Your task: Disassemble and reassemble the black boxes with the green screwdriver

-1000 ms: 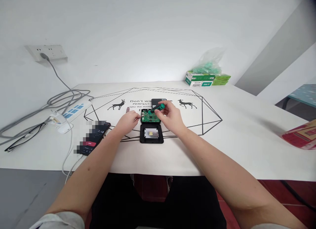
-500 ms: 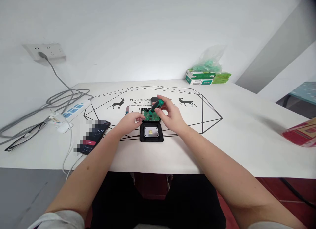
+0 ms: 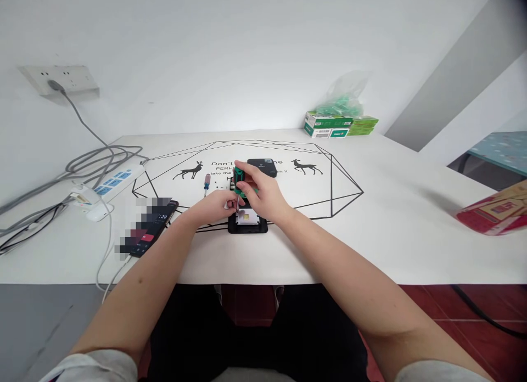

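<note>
My right hand (image 3: 265, 192) is wrapped round the green-and-black handle of a screwdriver (image 3: 239, 179), held upright with its shaft pointing down. Against the lower shaft, the fingers of my left hand (image 3: 216, 206) are pinched together; whatever they hold is too small to make out. Below both hands lies an opened black case (image 3: 264, 228) with a silver plate (image 3: 248, 217) in its near half. The green circuit board (image 3: 251, 194) in the far half is mostly covered by my hands. Where the screwdriver's tip touches cannot be made out.
A second screwdriver (image 3: 207, 181) and a black rectangular item (image 3: 263, 167) lie beyond my hands. On the left are a phone (image 3: 154, 228), a power strip (image 3: 119, 181) and coiled cables (image 3: 96, 157). Boxes (image 3: 329, 124) stand at the back, a red package (image 3: 489, 212) at the right.
My right hand has moved left and brought the screwdriver from a tilt to upright, beside my left fingers. The whole view has shifted slightly.
</note>
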### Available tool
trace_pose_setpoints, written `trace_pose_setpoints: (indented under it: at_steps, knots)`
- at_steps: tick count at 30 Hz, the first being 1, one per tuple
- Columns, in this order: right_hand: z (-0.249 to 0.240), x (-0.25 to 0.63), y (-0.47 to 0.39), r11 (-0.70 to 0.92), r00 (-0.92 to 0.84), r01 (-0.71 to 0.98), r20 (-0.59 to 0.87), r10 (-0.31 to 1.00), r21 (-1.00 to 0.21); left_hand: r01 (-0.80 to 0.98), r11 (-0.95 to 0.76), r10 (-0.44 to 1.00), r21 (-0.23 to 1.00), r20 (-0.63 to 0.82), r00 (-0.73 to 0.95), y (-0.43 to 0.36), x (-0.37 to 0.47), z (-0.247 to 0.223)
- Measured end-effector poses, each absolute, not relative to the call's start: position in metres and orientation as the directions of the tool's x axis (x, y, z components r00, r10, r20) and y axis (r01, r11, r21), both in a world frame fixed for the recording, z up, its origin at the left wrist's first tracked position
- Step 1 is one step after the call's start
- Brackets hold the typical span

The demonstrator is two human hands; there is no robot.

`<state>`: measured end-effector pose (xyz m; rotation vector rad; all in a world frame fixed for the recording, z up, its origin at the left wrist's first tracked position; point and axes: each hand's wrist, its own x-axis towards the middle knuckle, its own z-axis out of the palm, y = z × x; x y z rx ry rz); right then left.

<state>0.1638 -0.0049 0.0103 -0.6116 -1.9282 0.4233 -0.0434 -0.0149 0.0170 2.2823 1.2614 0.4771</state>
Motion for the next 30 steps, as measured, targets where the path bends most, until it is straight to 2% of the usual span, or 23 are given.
trace_pose_setpoints:
  at_steps: [11, 17, 25, 28, 30]
  knots:
    - [0.010, 0.157, 0.005, 0.846, -0.332, 0.287, 0.781, 0.528, -0.450, 0.717, -0.424, 0.869, 0.553, 0.024, 0.495, -0.015, -0.041, 0.018]
    - [0.009, 0.150, 0.005, 0.890, -0.373, 0.206, 0.808, 0.456, -0.407, 0.708, -0.461, 0.852, 0.535, 0.043, 0.522, -0.013, -0.043, 0.011]
    - [0.009, 0.152, -0.002, 0.859, -0.340, 0.189, 0.789, 0.511, -0.475, 0.686, -0.468, 0.865, 0.558, 0.130, 0.484, -0.008, -0.052, 0.008]
    - [0.009, 0.157, -0.002, 0.832, -0.303, 0.189, 0.775, 0.555, -0.522, 0.740, -0.422, 0.904, 0.524, 0.180, 0.388, -0.006, -0.056, 0.011]
    - [0.009, 0.160, -0.001, 0.809, -0.263, 0.208, 0.766, 0.587, -0.549, 0.823, -0.345, 0.938, 0.451, 0.200, 0.284, -0.003, -0.059, 0.012]
